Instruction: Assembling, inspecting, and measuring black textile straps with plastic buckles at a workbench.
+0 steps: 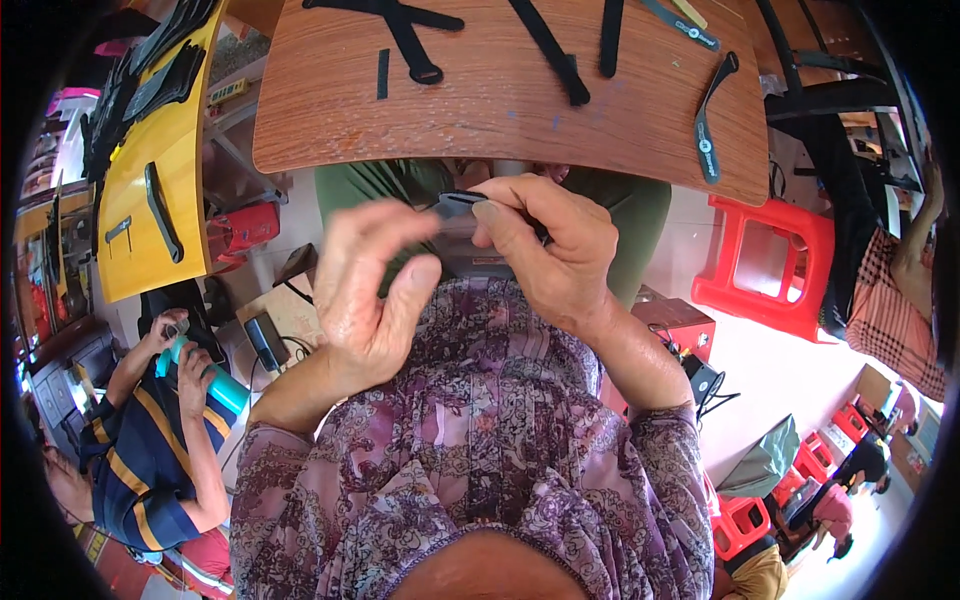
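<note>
Between the thumb and fingers of my right hand (560, 245) is a dark strap (459, 201), held at its slotted end just in front of the table edge. The rest of this strap is mostly hidden by the hand. My left hand (365, 290) is beside it, slightly blurred, with thumb and fingers apart; its fingertips come close to the strap, and I cannot tell if they touch. On the brown wooden table (330, 125) ahead lie several black straps (548, 50), a short black strip (383, 73) and a printed grey-blue strap (706, 130).
At the left, a yellow table (150, 225) carries piled black straps (165, 75). A person in a striped shirt (140, 460) sits there holding a teal bottle (228, 388). On the right are a red plastic stool (715, 285) and another person in checked cloth (890, 315).
</note>
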